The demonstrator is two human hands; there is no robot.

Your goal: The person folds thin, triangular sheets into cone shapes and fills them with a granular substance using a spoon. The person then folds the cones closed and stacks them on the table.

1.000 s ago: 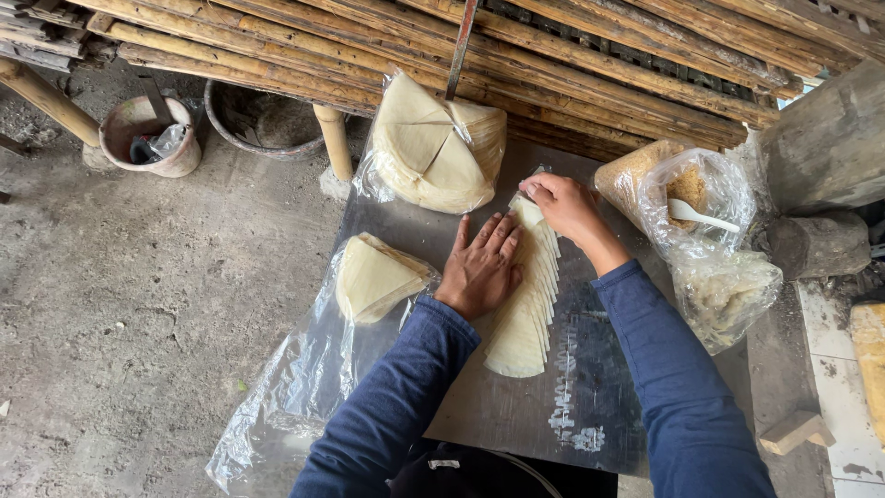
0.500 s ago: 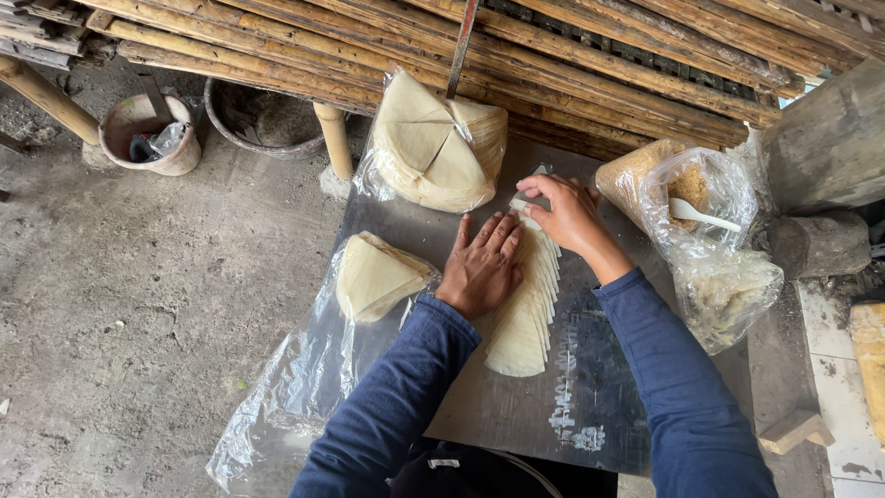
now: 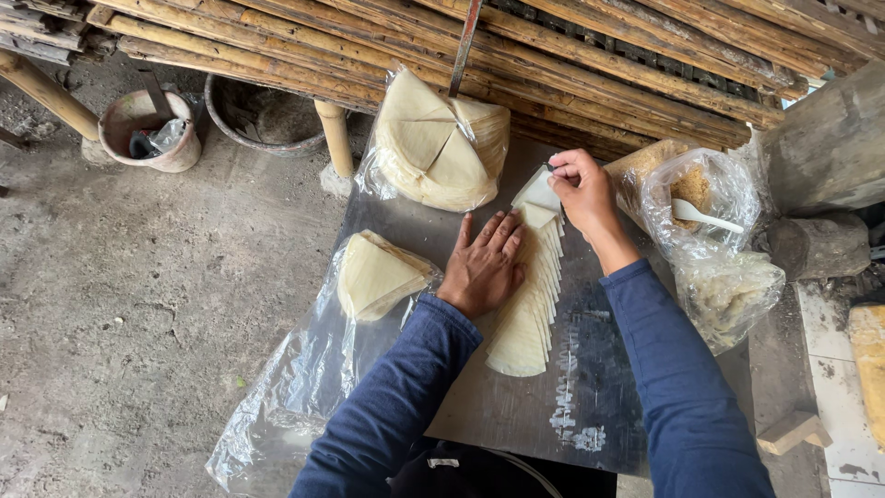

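A fanned row of thin pale wedge-shaped sheets [image 3: 530, 304] lies on a grey metal board [image 3: 516, 415]. My left hand [image 3: 484, 263] rests flat on the row's left side, fingers spread. At the row's far end my right hand [image 3: 583, 189] pinches the top sheet [image 3: 537, 192] and lifts its corner. A small pile of the same sheets [image 3: 376, 272] lies on clear plastic to the left. A bigger bagged stack of them [image 3: 438, 143] sits behind it.
Two clear bags stand at the right, one with brown filling and a white spoon [image 3: 705, 217], one with pale filling [image 3: 728, 295]. A bamboo rack [image 3: 553, 55] runs across the back. A pot [image 3: 147, 129] and a basin [image 3: 263, 115] sit on the concrete floor at left.
My right hand has shifted slightly along the far end of the row and now pinches the top sheet. My left hand has stayed pressed on the row.
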